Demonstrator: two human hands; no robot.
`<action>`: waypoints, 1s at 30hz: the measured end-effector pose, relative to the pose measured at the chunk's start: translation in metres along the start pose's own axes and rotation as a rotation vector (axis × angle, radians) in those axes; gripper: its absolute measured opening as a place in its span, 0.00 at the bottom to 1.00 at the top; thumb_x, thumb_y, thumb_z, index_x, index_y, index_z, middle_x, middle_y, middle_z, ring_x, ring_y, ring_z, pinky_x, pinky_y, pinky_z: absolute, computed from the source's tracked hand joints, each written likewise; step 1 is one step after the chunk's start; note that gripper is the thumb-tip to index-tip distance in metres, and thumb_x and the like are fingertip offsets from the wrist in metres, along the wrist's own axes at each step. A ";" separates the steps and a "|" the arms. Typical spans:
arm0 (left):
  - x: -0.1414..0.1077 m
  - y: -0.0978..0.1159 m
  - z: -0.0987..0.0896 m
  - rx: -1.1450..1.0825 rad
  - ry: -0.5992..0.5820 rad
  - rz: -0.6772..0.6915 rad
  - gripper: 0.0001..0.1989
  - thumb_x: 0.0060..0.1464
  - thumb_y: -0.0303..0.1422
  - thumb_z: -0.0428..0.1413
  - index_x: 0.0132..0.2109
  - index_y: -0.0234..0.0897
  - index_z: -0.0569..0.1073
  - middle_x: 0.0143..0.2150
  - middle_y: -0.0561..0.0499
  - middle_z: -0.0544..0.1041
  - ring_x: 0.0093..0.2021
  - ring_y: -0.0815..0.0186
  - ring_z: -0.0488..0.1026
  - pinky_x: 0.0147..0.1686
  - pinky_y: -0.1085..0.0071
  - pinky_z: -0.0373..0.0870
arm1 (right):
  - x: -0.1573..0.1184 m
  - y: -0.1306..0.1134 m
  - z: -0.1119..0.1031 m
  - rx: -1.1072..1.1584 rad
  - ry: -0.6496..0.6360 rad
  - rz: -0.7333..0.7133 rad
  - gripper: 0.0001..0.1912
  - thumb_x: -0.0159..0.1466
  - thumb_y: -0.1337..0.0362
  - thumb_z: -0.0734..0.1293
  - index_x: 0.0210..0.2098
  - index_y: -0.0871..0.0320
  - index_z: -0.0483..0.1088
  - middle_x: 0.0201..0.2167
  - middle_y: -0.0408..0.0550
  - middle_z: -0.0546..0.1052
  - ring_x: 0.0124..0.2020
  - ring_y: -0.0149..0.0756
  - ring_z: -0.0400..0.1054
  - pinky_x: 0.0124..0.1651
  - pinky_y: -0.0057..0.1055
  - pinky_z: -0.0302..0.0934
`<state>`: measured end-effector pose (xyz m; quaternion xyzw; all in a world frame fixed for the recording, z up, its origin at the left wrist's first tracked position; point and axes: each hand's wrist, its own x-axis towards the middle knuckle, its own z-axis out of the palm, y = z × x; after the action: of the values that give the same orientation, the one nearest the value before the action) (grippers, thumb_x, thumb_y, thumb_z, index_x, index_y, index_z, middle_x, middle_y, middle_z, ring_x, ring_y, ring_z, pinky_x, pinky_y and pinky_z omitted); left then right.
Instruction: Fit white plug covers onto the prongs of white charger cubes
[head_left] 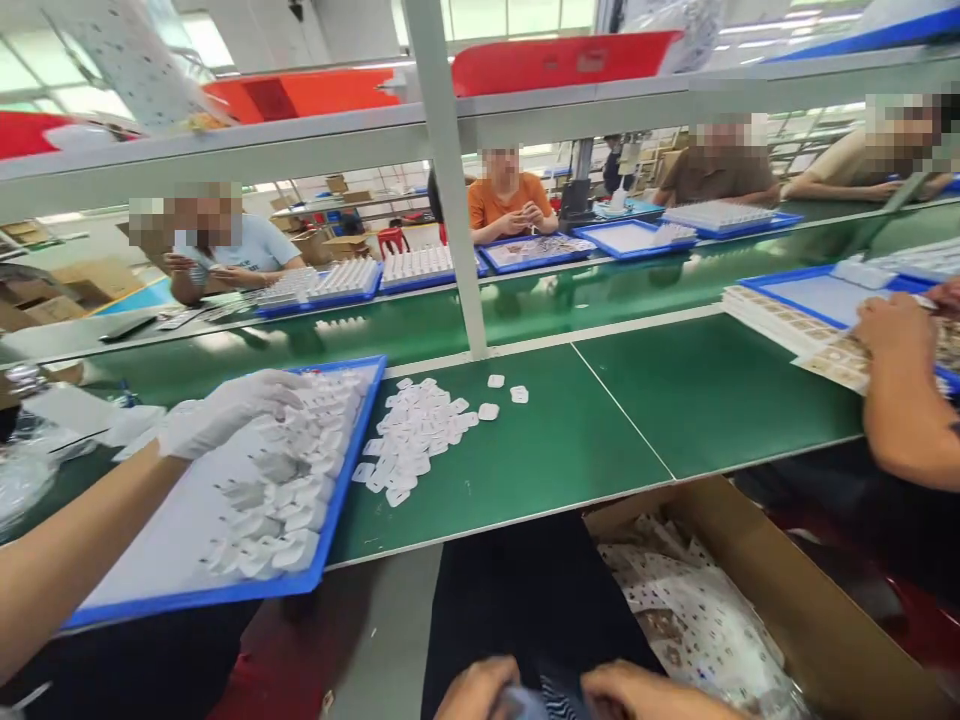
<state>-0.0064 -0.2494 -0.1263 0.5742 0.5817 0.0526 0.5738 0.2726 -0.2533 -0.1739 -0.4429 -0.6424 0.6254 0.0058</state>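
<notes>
1. The left hand (478, 690) and right hand (626, 690) are low, fingers curled inward, a narrow gap between them. In it a blurred blue-grey thing (521, 704) lies against the left fingers. Whether either hand grips it, I cannot tell.
2. Just ahead of both hands, dark cloth (525, 600) covers the lap and reaches to the thin, pale front edge of the green tabletop (592, 430).
3. Beyond that edge, the smooth tabletop stretches across the space ahead, with 1 straight white seam.
4. Ahead and left of the hands is a pile of white pieces (416, 430), flat rounded squares; 3 lie off its right side.
5. Farther left, a blue-rimmed tray (217, 600) juts past the table edge. It holds white blocks (304, 500) with thin pins, under a co-worker's gloved hand (240, 405).
6. Right of the right hand, a cardboard box (810, 590) holds a creased, dotted sheet (697, 610).
7. Ahead and right, patterned flat sheets (832, 365) lie stacked beside another co-worker's bare hand (896, 335).
</notes>
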 end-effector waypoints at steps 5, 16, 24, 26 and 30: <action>0.040 -0.025 -0.016 0.028 -0.166 -0.054 0.20 0.50 0.47 0.62 0.44 0.37 0.76 0.40 0.50 0.76 0.43 0.61 0.72 0.45 0.67 0.68 | 0.021 0.013 -0.015 -0.048 0.257 0.077 0.05 0.59 0.62 0.63 0.30 0.57 0.63 0.28 0.43 0.69 0.33 0.34 0.64 0.37 0.29 0.57; 0.025 0.067 -0.088 -0.177 -0.209 0.285 0.24 0.60 0.50 0.55 0.51 0.34 0.75 0.40 0.47 0.76 0.40 0.66 0.70 0.44 0.70 0.67 | 0.024 -0.153 -0.192 -0.024 0.382 -0.416 0.09 0.59 0.59 0.69 0.32 0.60 0.75 0.27 0.45 0.76 0.29 0.33 0.68 0.35 0.29 0.62; 0.038 0.118 -0.119 -0.358 0.267 0.621 0.19 0.58 0.48 0.58 0.37 0.33 0.75 0.25 0.53 0.67 0.27 0.71 0.62 0.30 0.74 0.57 | 0.133 -0.186 -0.290 0.027 0.909 -0.458 0.04 0.59 0.65 0.64 0.29 0.59 0.67 0.24 0.41 0.69 0.27 0.30 0.61 0.35 0.29 0.58; 0.050 0.123 -0.126 -0.345 0.344 0.663 0.20 0.58 0.50 0.57 0.37 0.33 0.75 0.25 0.54 0.65 0.27 0.70 0.60 0.30 0.73 0.56 | 0.139 -0.178 -0.288 0.031 0.915 -0.471 0.04 0.60 0.66 0.64 0.30 0.60 0.67 0.23 0.40 0.67 0.25 0.30 0.61 0.34 0.29 0.59; 0.070 0.127 -0.129 -0.187 0.474 0.586 0.25 0.58 0.55 0.54 0.37 0.34 0.75 0.26 0.53 0.65 0.29 0.68 0.60 0.31 0.72 0.56 | 0.135 -0.171 -0.282 -0.033 0.913 -0.531 0.04 0.60 0.67 0.63 0.30 0.60 0.69 0.24 0.42 0.69 0.26 0.31 0.63 0.34 0.29 0.59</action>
<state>-0.0011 -0.0784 -0.0342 0.6331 0.5021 0.3984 0.4340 0.2533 0.0792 -0.0483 -0.4924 -0.6742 0.3356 0.4363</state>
